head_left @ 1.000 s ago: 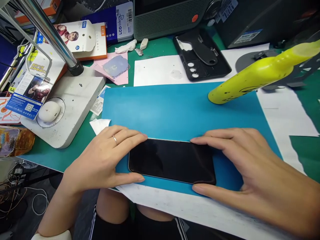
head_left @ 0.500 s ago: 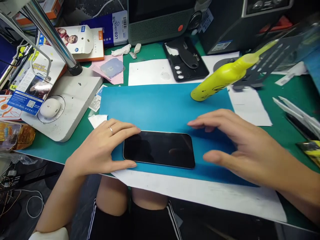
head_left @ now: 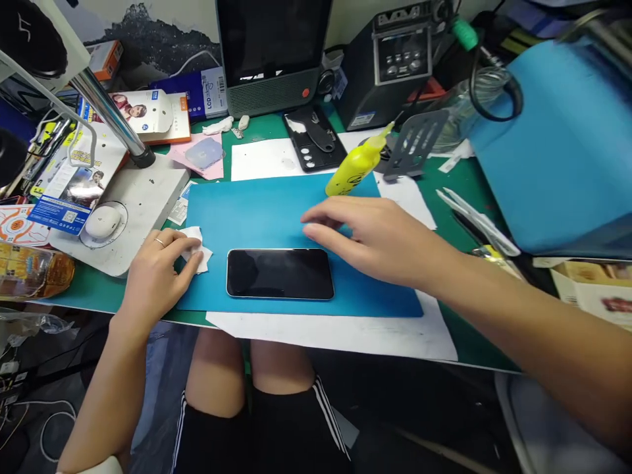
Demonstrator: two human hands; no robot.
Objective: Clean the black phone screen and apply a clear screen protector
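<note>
A smartphone [head_left: 280, 274] with a dark screen lies face up on the blue mat [head_left: 257, 210], touched by neither hand. My left hand [head_left: 157, 273] is at the mat's left edge, thumb and fingers closed on a crumpled white tissue [head_left: 201, 255]. Over the mat, up and right of the phone, hovers my right hand [head_left: 365, 238]; its thumb and forefinger are a little apart with nothing between them. Just beyond it stands a yellow squeeze bottle [head_left: 353, 168] with a thin nozzle, tilted in the view.
A black phone back [head_left: 316, 141] with a dark flat tool on it lies behind the mat. White tweezers [head_left: 481, 220] rest at right, near a large blue sheet [head_left: 557, 151]. A lamp base [head_left: 148, 210] stands at left, and a dark control box [head_left: 390, 66] at the back.
My left hand has left the phone's edge and moved left onto the white tissue. My right hand has come nearer the bottle, its fingers closer together. The camera view has shifted.
</note>
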